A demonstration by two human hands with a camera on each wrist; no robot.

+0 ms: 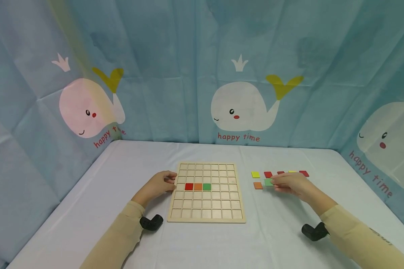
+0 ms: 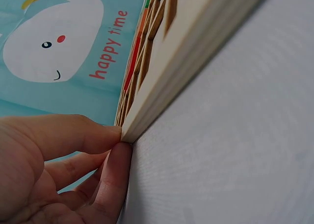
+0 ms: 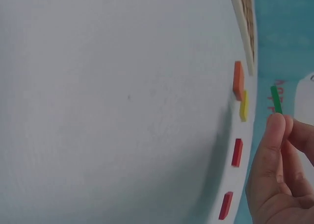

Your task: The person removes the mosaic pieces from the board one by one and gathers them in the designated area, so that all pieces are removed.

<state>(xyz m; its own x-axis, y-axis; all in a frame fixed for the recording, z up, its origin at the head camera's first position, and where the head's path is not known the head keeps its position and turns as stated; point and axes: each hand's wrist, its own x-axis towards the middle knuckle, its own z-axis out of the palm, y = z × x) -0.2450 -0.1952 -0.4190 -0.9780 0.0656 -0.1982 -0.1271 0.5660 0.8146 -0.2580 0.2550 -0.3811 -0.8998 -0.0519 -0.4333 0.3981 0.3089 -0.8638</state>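
Observation:
My left hand point(image 1: 159, 183) is at the left edge of a wooden grid board point(image 1: 192, 214). In the left wrist view, the thumb and a finger of that left hand point(image 2: 73, 170) pinch the board's edge point(image 2: 181, 57). A red tile point(image 1: 189, 186), an orange tile point(image 1: 198, 186) and a green tile point(image 1: 207, 186) sit side by side in one row of the board. My right hand point(image 1: 291, 183) pinches another green square tile point(image 1: 268, 182), seen edge-on as a thin green tile point(image 3: 276, 99) in the right wrist view, held above the table.
Right of the board lie loose tiles: a yellow tile point(image 1: 255, 174), an orange tile point(image 1: 257, 185), a red tile point(image 1: 268, 174) and others in a row, partly behind the right hand. A white cloth point(image 1: 208, 246) covers the table; a whale-print curtain point(image 1: 175, 112) hangs behind.

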